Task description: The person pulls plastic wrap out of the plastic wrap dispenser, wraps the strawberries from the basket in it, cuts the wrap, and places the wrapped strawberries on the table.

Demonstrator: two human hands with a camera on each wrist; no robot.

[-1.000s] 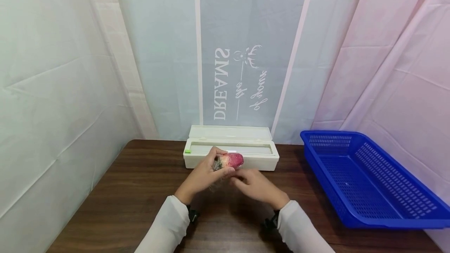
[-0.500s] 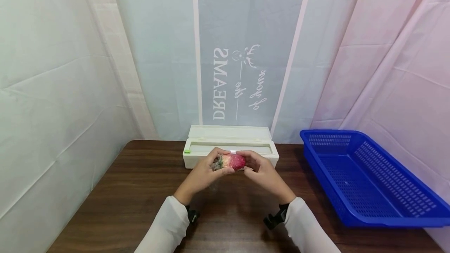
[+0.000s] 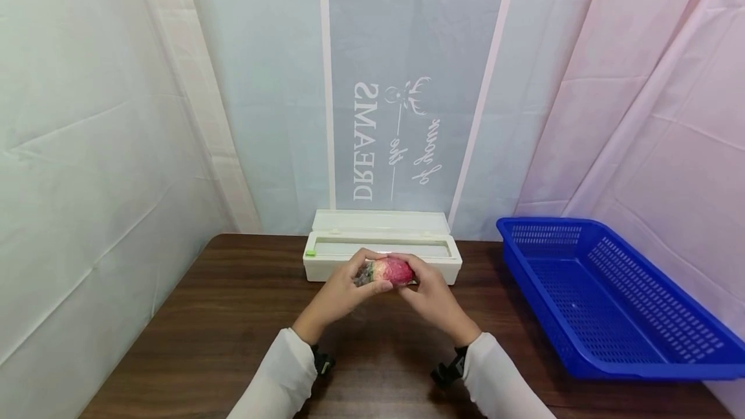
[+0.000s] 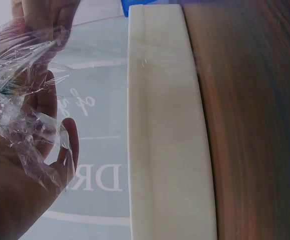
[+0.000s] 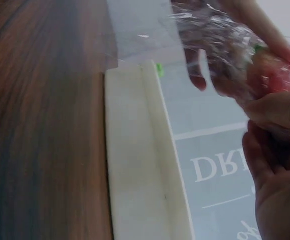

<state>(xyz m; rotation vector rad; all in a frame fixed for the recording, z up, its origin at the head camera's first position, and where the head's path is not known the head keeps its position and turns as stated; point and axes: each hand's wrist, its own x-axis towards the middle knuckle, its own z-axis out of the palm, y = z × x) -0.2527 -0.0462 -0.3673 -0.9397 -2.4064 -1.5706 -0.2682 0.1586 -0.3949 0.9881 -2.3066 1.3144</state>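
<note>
A strawberry point(image 3: 393, 271), red at the tip and pale near its green leaves, is held level between both hands in the head view. Clear cling film point(image 4: 15, 95) is wrapped around it, with loose crumpled ends trailing over the left palm in the left wrist view. My left hand point(image 3: 339, 291) grips the leafy end between thumb and fingers. At the red tip, my right hand point(image 3: 435, 294) holds the fruit with curled fingers and thumb, pressing the film in the right wrist view. Behind the hands is a white cling film dispenser point(image 3: 323, 270), its lid raised.
A green slider point(image 3: 311, 253) sits at the dispenser's left end. To the right, a blue perforated plastic basket point(image 3: 573, 335) stands on the dark wooden table point(image 3: 233, 315). Pale fabric curtains point(image 3: 273, 83) enclose the back and sides.
My right hand has come up from below the strawberry and now grips its red tip. The strawberry has shifted slightly right, while my left hand keeps its hold on the leafy end.
</note>
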